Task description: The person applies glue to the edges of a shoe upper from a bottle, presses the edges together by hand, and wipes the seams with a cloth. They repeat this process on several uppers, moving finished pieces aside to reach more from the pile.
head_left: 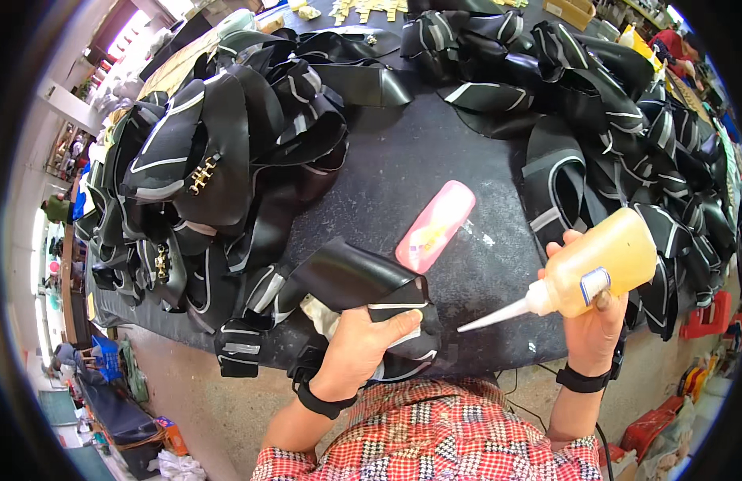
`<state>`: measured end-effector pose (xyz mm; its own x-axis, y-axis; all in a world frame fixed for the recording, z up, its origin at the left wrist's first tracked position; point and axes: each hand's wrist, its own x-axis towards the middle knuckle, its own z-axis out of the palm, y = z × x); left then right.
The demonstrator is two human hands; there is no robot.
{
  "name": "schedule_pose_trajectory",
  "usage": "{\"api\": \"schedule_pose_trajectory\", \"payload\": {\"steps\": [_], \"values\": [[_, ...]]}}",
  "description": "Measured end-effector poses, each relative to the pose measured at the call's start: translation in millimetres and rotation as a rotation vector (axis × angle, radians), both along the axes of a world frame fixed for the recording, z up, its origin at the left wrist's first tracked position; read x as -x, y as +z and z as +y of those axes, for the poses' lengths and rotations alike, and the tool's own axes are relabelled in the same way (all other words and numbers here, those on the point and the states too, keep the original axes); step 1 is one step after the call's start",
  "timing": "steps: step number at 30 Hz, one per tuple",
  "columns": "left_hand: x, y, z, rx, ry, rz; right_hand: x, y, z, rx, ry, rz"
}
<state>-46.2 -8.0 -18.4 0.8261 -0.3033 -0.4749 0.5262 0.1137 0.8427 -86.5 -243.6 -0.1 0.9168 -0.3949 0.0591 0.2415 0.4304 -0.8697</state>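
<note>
My left hand (360,343) presses a folded black leather piece (363,282) with a pale edge stripe against the near edge of the dark table (419,168), thumb on top of it. My right hand (597,321) grips a yellowish squeeze bottle of glue (599,263), held level. Its long white nozzle (493,317) points left toward the piece and stops a short gap from it. Both wrists wear black bands.
A pink oblong case (435,225) lies mid-table just beyond the piece. Heaps of black leather parts with white stripes and gold buckles fill the left side (210,168) and the right side (627,120). Red plastic items (703,314) sit on the floor at right.
</note>
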Motion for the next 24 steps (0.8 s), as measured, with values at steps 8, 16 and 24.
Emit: {"api": "schedule_pose_trajectory", "payload": {"steps": [8,16,24], "values": [[3,6,0,-0.04,0.039,-0.014,1,-4,13,-0.084,-0.113,-0.016],[2,7,-6,-0.053,0.054,0.002,1,2,18,-0.017,-0.151,0.007],[9,12,-4,-0.061,0.085,-0.017,0,-1,25,-0.079,-0.15,0.028]]}}
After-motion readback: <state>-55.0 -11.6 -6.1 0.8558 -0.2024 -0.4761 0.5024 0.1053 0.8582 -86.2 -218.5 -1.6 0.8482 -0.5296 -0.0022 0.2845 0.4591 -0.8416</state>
